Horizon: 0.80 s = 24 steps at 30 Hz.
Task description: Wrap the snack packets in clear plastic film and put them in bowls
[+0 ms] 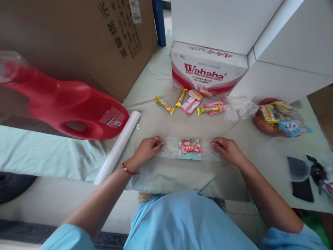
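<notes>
A sheet of clear plastic film (170, 148) lies stretched sideways over the cloth. My left hand (148, 150) pinches its left end, and my right hand (229, 150) pinches the right end. Midway between my hands, a red snack packet (191, 146) rests on a pale green packet (190, 157), both lying flat at the film. Whether the film runs under or over them is hard to make out. Left of my left hand lies a long white roll (118, 147). Beyond the film are yellow snack bars (164, 105) and pink-and-white packets (191, 105).
A Wahaha water carton (208, 69) stands at the back. On the left are a big red jug (75, 104) and a brown cardboard box (85, 41). To the right sit crumpled clear plastic (240, 108), a bowl (260, 123) of snacks, a round clear lid (278, 156) and a black phone-like slab (303, 190).
</notes>
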{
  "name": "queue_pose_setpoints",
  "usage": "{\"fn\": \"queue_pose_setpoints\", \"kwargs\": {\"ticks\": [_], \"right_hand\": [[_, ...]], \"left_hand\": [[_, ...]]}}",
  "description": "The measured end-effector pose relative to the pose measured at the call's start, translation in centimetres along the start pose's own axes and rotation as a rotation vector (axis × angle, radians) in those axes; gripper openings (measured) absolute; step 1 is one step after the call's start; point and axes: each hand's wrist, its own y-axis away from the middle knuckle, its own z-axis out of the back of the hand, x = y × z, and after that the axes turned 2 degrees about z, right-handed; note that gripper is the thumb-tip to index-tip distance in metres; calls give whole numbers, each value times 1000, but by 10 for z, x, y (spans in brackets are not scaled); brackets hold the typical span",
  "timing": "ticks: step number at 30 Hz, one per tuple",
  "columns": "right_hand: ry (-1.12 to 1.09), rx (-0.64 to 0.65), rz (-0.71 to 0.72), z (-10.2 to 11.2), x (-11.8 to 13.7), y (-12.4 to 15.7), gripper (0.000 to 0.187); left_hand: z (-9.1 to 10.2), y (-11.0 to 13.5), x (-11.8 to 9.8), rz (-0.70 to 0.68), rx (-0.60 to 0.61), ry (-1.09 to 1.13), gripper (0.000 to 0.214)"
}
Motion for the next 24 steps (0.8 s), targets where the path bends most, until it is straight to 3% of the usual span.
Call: {"fn": "queue_pose_setpoints", "kwargs": {"ticks": [2, 4, 6, 8, 10, 12, 13, 15, 17, 20, 24], "right_hand": [[156, -44, -9, -3, 4, -4, 22], [273, -194, 20, -5, 19, -3, 24], [252, -276, 104, -10, 39, -2, 26], [157, -217, 189, -20, 56, -4, 27], [80, -107, 200, -34, 64, -10, 27], [21, -22, 164, -48, 64, -17, 27], [-6, 4, 149, -53, 63, -20, 27], [-41, 38, 143, -58, 58, -22, 28], [-44, 65, 166, -56, 54, -24, 27], [2, 69, 209, -44, 45, -34, 25], [212, -114, 138, -33, 28, -68, 35]], "left_hand": [[-6, -5, -2, 40, -9, -74, 33], [-11, -7, -4, 76, -27, -115, 32], [-14, -6, -5, 97, -88, -121, 32], [-15, 0, -7, 88, -268, -124, 36], [-16, 11, -14, 54, -553, -161, 38], [-21, 28, -24, -38, -800, -205, 30], [-26, 37, -31, -120, -858, -217, 26], [-41, 51, -46, -357, -784, -210, 28], [-59, 55, -60, -510, -548, -222, 41], [-84, 41, -74, -455, -294, -271, 51], [-95, 19, -78, -386, -202, -328, 43]]}}
